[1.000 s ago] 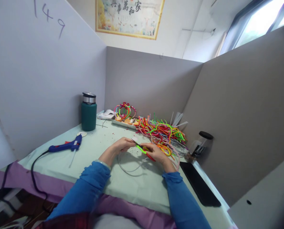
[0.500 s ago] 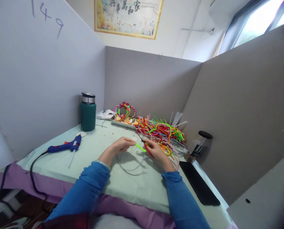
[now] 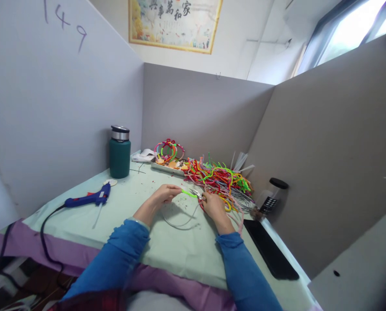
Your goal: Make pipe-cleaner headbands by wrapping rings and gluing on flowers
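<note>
My left hand (image 3: 167, 194) is closed, pinching one end of a short bright green fuzzy pipe cleaner (image 3: 189, 193). My right hand (image 3: 213, 206) is wrapped round a pair of scissors (image 3: 197, 193) with red handles and metal blades. The blades point up and left, at the free end of the green piece; I cannot tell if they touch it. A thin grey loop (image 3: 179, 226), wire-like, curves below both hands, its ends partly hidden by them.
A heap of coloured pipe cleaners (image 3: 217, 175) lies beyond my right hand. Behind stands a tray (image 3: 167, 168) with decorated hoops (image 3: 169, 150). At left are a green bottle (image 3: 119, 153) and a blue glue gun (image 3: 88, 199). A black phone-like slab (image 3: 270, 250) and a jar (image 3: 272, 194) are right.
The scissors have turned, so their blades now show more plainly beside the green pipe cleaner. Both hands have shifted slightly, and the grey loop has risen a little.
</note>
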